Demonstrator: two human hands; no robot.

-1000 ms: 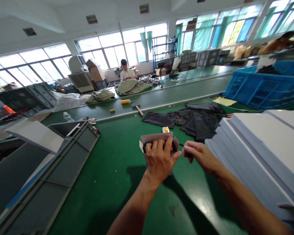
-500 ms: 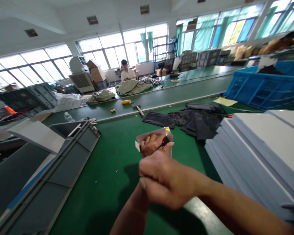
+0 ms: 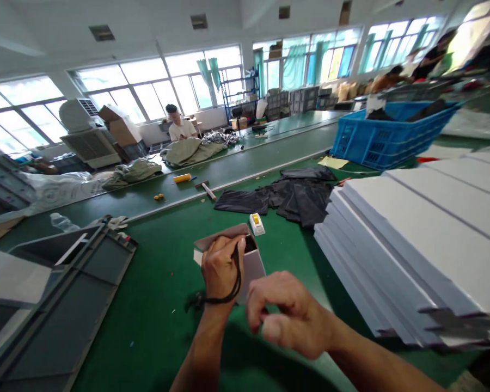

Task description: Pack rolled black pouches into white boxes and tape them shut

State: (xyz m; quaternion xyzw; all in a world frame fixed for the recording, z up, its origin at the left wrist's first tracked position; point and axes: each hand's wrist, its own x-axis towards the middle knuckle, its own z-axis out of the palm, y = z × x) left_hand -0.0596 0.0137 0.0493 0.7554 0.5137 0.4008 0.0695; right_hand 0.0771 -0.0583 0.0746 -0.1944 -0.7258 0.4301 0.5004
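My left hand (image 3: 222, 267) is at the open top of a small white box (image 3: 253, 269), its fingers closed and partly hidden inside the opening. A black cord (image 3: 237, 277) loops over this hand and hangs past the wrist. My right hand (image 3: 289, 313) is beside the box, lower and to the right, with fingers curled; whether anything small is between them cannot be made out. A small white and yellow item (image 3: 257, 224) lies on the green table just behind the box.
Stacked white flat boxes (image 3: 424, 218) stand at the right, a grey crate (image 3: 102, 294) at the left. Black bags (image 3: 294, 196) and a blue basket (image 3: 367, 141) are farther back. A person (image 3: 181, 125) sits across the table, behind grey-green cloth (image 3: 191, 151).
The view has turned right. My right hand has come away from my left wrist. The black cord now shows over my left hand, and the white and yellow item shows clear of the box.
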